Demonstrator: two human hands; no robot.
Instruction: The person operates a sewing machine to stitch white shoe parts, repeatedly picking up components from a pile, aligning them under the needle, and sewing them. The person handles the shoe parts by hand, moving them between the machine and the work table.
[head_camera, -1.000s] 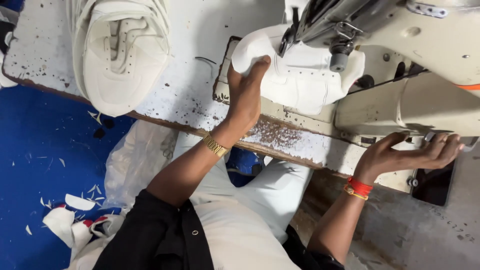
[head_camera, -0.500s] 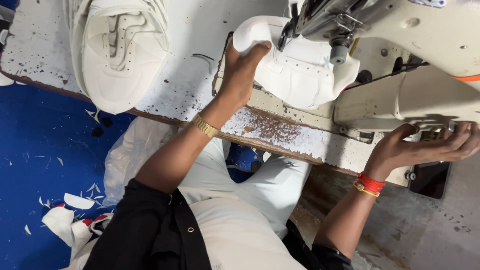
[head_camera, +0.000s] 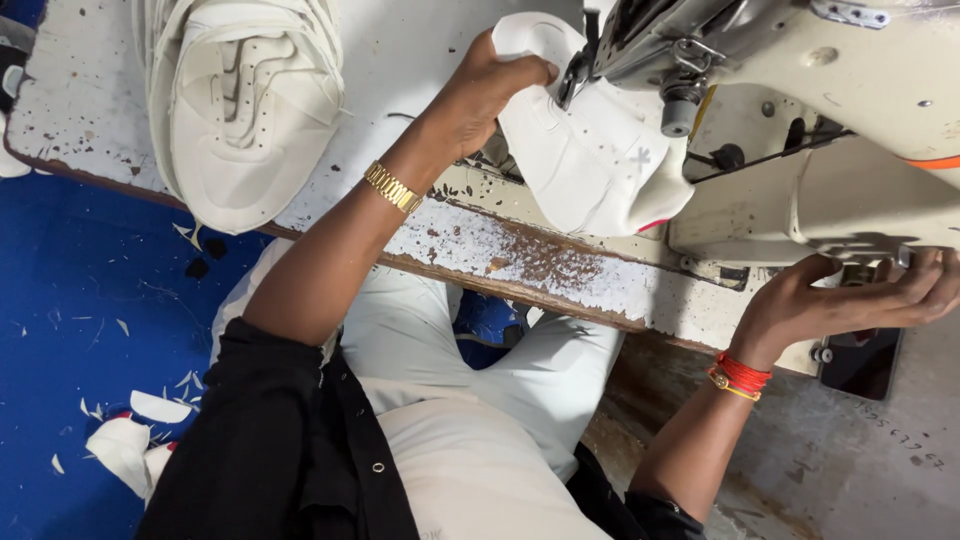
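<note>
My left hand (head_camera: 487, 92), with a gold watch on the wrist, grips the near edge of a white shoe upper (head_camera: 590, 160) that lies under the head of a cream sewing machine (head_camera: 830, 90). The upper hangs over the machine's post, a pink edge showing at its right end. My right hand (head_camera: 850, 300), with red thread bands on the wrist, rests with fingers spread against the underside of the machine's right end, near its handwheel; what it touches is partly hidden.
A stack of finished white shoe uppers (head_camera: 245, 100) lies on the worn white table (head_camera: 480, 240) at the left. White scraps (head_camera: 130, 440) litter the blue floor. A dark phone (head_camera: 860, 362) sits at the table's right edge.
My left hand has shifted the white upper further up and right under the machine head. My right hand stays at the machine's right end, fingers a little more stretched.
</note>
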